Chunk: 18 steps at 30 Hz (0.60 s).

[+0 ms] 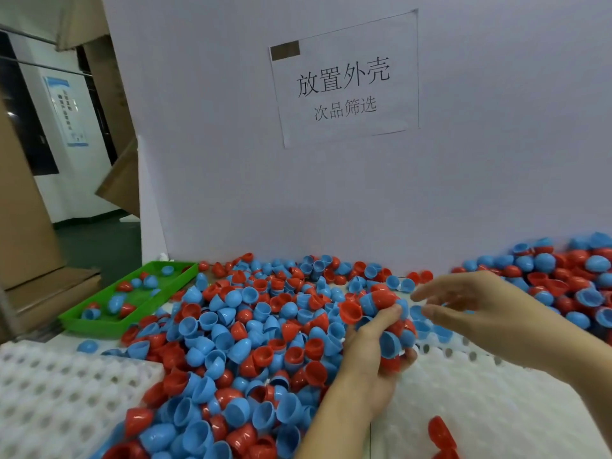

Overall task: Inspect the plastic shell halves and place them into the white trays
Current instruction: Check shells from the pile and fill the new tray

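Gripping a nested stack of shells [385,321] above the right white tray [496,409], the left hand [371,362] curls around it, the right hand [470,304] hovers just beside with fingers loosely spread, and the loose shell pile [251,329] lies beyond, left.

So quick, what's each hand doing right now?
Left hand: gripping a handful of red and blue shells.
Right hand: open, fingers spread, holding nothing, just beside that handful.
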### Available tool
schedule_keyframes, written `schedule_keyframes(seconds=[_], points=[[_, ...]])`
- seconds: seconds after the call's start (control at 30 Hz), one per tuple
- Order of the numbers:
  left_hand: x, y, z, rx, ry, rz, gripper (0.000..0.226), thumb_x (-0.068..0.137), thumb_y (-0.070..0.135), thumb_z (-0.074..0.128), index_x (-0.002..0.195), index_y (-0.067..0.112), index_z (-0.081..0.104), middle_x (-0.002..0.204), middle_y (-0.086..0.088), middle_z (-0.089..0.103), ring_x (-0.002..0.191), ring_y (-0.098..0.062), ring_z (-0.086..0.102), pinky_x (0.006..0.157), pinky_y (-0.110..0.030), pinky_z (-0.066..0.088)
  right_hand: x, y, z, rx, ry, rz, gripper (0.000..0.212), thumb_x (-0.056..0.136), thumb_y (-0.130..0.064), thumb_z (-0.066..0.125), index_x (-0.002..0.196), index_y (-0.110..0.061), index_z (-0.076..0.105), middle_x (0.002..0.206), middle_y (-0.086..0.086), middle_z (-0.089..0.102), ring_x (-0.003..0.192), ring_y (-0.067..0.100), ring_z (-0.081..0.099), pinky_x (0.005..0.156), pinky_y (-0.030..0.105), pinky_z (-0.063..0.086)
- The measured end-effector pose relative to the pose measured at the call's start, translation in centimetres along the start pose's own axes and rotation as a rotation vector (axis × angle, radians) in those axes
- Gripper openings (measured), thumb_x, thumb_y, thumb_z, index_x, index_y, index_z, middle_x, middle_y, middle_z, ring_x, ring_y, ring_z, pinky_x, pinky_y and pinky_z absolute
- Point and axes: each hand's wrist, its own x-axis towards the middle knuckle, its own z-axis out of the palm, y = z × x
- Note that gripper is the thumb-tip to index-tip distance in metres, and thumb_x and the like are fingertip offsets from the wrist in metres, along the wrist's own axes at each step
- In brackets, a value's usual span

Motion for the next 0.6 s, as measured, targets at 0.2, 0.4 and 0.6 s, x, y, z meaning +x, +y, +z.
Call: schedule_keyframes(seconds=[0.2, 0.4, 0.6], points=[[0.0, 0.0, -0.2, 0.062, -0.086, 0.01, 0.046, 0.078, 0.022, 0.079, 0.121, 0.006, 0.07, 0.103, -0.015, 0.072, 0.083, -0.02, 0.066, 0.06, -0.027, 0.052, 0.1, 1.5, 1.7, 0.038, -0.004, 0.069, 0.017, 0.09, -0.039, 0.066, 0.101, -0.05, 0.059, 0.1, -0.015, 0.068, 0.084, -0.006, 0.066, 0.072, 0.021, 0.059], [-0.2, 0.0, 0.0, 0.119, -0.163, 0.019, 0.054, 0.079, 0.033, 0.077, 0.126, 0.009, 0.068, 0.121, -0.016, 0.071, 0.097, -0.022, 0.067, 0.066, -0.027, 0.051, 0.2, 1.4, 3.4, 0.108, 0.16, 0.013, 0.019, 0.09, -0.032, 0.069, 0.102, -0.045, 0.062, 0.088, -0.012, 0.068, 0.076, -0.001, 0.067, 0.058, 0.016, 0.054], [0.0, -0.2, 0.2, 0.039, -0.176, 0.003, 0.055, 0.078, 0.04, 0.079, 0.122, 0.008, 0.071, 0.101, -0.014, 0.069, 0.071, -0.015, 0.062, 0.052, -0.024, 0.046, 0.2, 1.9, 3.3, 0.111, 0.272, 0.041, 0.018, 0.091, -0.024, 0.069, 0.091, -0.042, 0.066, 0.088, -0.013, 0.069, 0.079, 0.001, 0.065, 0.065, 0.013, 0.052]])
